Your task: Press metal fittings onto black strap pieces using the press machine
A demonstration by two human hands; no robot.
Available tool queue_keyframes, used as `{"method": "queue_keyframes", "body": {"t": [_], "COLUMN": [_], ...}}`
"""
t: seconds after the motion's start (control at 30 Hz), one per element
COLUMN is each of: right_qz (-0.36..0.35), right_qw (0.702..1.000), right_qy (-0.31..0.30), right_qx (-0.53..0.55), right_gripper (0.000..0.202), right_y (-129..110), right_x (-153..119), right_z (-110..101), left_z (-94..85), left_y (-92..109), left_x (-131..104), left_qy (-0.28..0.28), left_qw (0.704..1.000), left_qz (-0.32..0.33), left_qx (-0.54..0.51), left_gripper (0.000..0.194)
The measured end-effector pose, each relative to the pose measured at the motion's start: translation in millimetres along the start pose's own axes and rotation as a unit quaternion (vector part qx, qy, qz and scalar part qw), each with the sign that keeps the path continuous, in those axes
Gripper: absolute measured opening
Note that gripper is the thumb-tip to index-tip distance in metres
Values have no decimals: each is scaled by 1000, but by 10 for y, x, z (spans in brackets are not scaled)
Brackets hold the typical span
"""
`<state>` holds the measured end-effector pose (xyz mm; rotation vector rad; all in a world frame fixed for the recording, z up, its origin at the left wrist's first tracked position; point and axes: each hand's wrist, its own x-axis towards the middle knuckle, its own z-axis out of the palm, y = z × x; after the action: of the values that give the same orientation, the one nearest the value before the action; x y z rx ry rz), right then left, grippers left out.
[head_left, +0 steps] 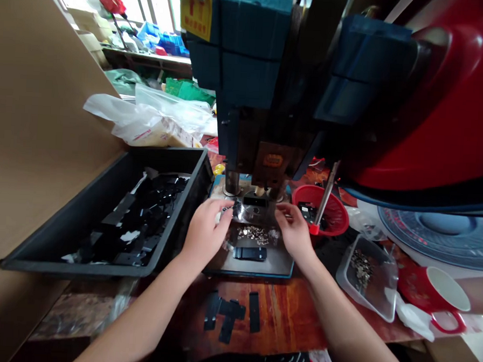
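My left hand (207, 227) is at the left of the press's metal base plate (221, 263), thumb and forefinger closed around a small, partly hidden thing. My right hand (295, 231) is at the right of the die, its bent fingers a little apart and nothing visible in them. Between the hands, a black rectangular piece (255, 202) lies in the die area under the blue press (248, 57). A pile of small shiny metal parts (255, 234) is on the plate, with a flat black strip piece (250, 253) in front of it.
Left stands a black bin (79, 268) of dark pieces. Several black strips (227, 312) lie on the wooden table (283, 318). On the right are a red basket (340, 218), a clear tub (375, 301) of metal parts and a red mug (420, 290).
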<state>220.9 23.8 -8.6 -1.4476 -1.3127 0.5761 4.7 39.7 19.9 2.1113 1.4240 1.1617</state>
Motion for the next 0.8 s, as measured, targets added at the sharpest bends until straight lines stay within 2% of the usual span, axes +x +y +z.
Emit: {"method": "queue_keyframes", "body": {"t": [0.07,0.13,0.27,0.37,0.57,0.8], "right_qz": [1,-33,-136,-183,-198,-197], "right_qw": [999,994,964,939,895,892], "right_qy": [-24,-54,-100,-124,-155,-130], "right_qx": [-40,-94,-207,-262,-368,-386], "right_gripper": [21,19,20,23,36,35], "right_y": [53,110,165,143,88,159], "right_x": [-240,-461,-746,-813,-788,-849], "right_z": [-166,-298,-420,-409,-343,-428], "left_z": [-114,-170,-191,-195,-189,-169], "left_y": [-35,-101,-238,-289,-319,-402], "left_x": [-307,-583,-898,-981,-1079,-1100], "left_qy": [-32,-65,-125,-116,-59,-53], "left_qw": [997,986,962,958,965,966], "left_qz": [40,80,134,152,172,226], "left_qx": [62,132,203,213,188,111], "left_gripper": [22,27,41,39,22,24]}}
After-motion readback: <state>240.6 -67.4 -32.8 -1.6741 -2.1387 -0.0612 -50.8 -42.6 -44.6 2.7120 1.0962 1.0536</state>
